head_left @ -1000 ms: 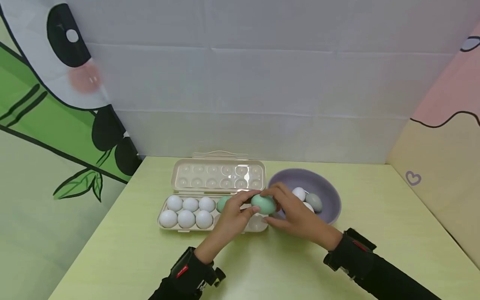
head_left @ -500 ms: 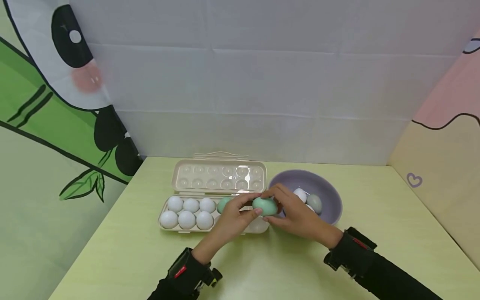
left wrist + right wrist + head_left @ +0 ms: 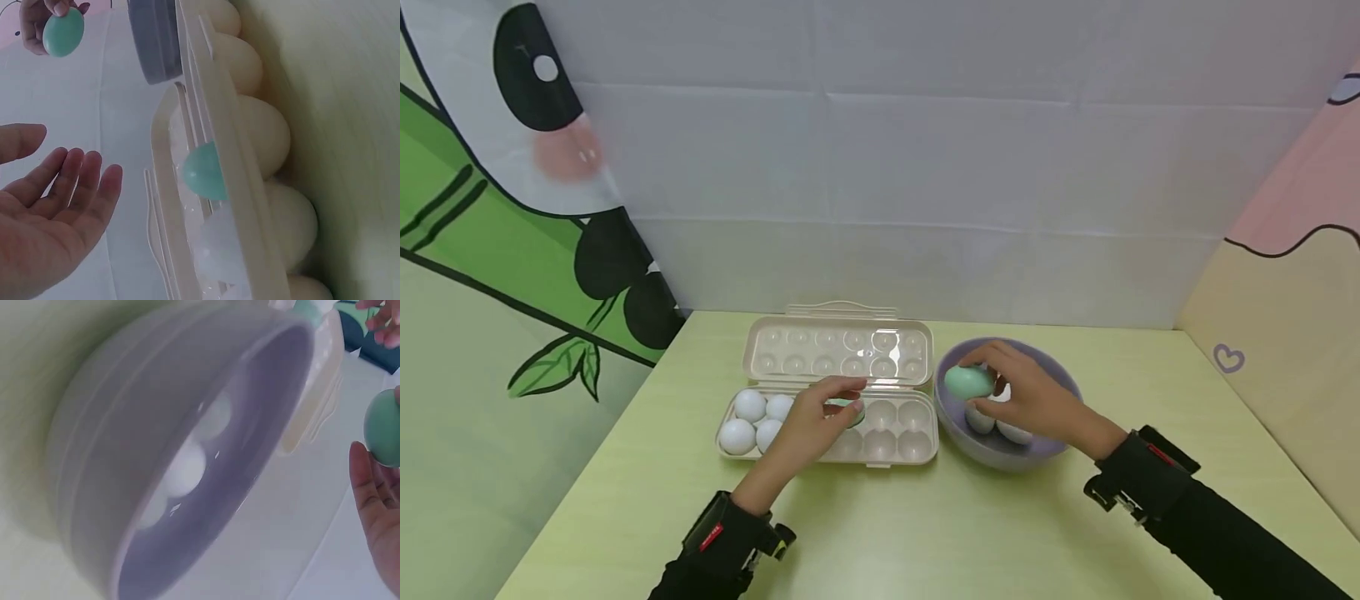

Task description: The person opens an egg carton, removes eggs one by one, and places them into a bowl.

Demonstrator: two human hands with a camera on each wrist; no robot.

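Note:
Over the purple bowl (image 3: 951, 429), my right hand (image 3: 1033, 400) pinches a green egg (image 3: 967, 382) between thumb and fingers. Below it, several pale eggs (image 3: 186, 470) lie inside the bowl. My left hand (image 3: 812, 425) hovers above the egg carton (image 3: 897, 454), its fingers loosely bent and nothing in them, as the left wrist view (image 3: 56, 219) confirms. White eggs (image 3: 749, 406) fill the carton's left cups. Another green egg (image 3: 205, 172) sits in the carton, mostly hidden behind my left hand in the head view. Cups at the carton's right end hold nothing.
The carton's clear lid (image 3: 838, 350) lies folded back toward the wall. Carton and bowl stand side by side on a pale yellow-green table (image 3: 940, 533). A grey cloth backdrop (image 3: 880, 167) rises behind the table, with printed panels on either side.
Both hands held the green egg together; now they are apart. The right hand has carried it right and up over the bowl. The left hand has let go and moved left over the carton.

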